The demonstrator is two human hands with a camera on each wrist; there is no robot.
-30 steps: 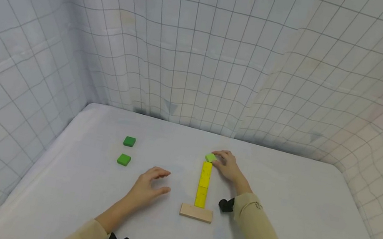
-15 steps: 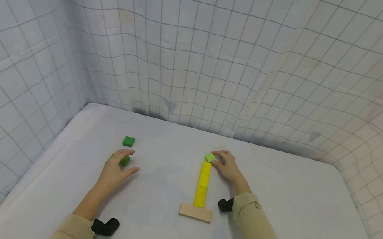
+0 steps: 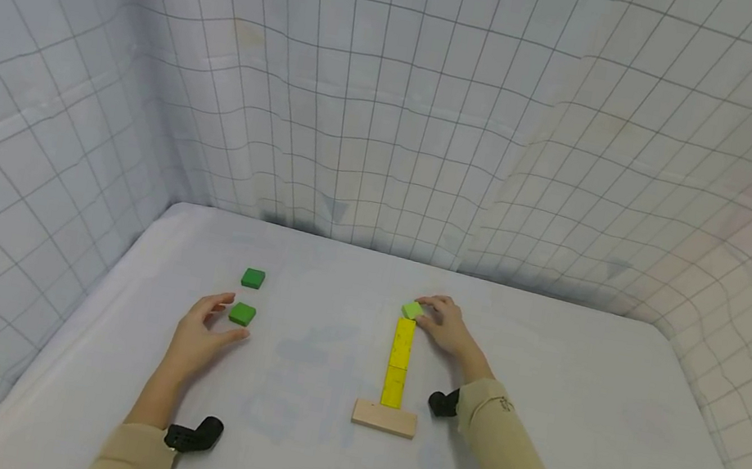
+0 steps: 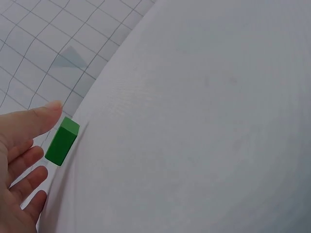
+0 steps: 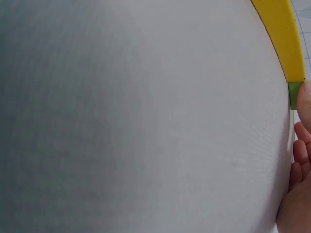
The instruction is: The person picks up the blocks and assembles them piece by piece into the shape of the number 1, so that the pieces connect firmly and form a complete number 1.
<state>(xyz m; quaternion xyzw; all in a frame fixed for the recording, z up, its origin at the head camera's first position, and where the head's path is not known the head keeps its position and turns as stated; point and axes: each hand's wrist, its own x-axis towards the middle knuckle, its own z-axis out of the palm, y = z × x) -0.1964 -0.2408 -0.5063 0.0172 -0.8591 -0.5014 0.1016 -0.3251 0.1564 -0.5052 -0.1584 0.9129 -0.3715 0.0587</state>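
My left hand (image 3: 198,333) is at the left of the table, thumb and fingers spread around a green block (image 3: 242,314) that lies flat. A gap shows between the fingertips and this block. In the left wrist view the green block (image 4: 62,141) sits just off the thumb tip. My right hand (image 3: 448,325) pinches a light green block (image 3: 411,309) at the far end of two yellow blocks (image 3: 398,363) laid end to end. The right wrist view shows the thumb on the light green block (image 5: 293,95), right against the yellow block (image 5: 284,39).
A plain wooden block (image 3: 384,418) lies crosswise at the near end of the yellow blocks. Behind the left hand's block is a darker green block (image 3: 252,278). White gridded curtains (image 3: 397,105) stand behind and beside the white table (image 3: 548,363).
My left hand has moved left from mid-table, passing over the green block to its left side, fingers spread. The right hand stays at the light green block.
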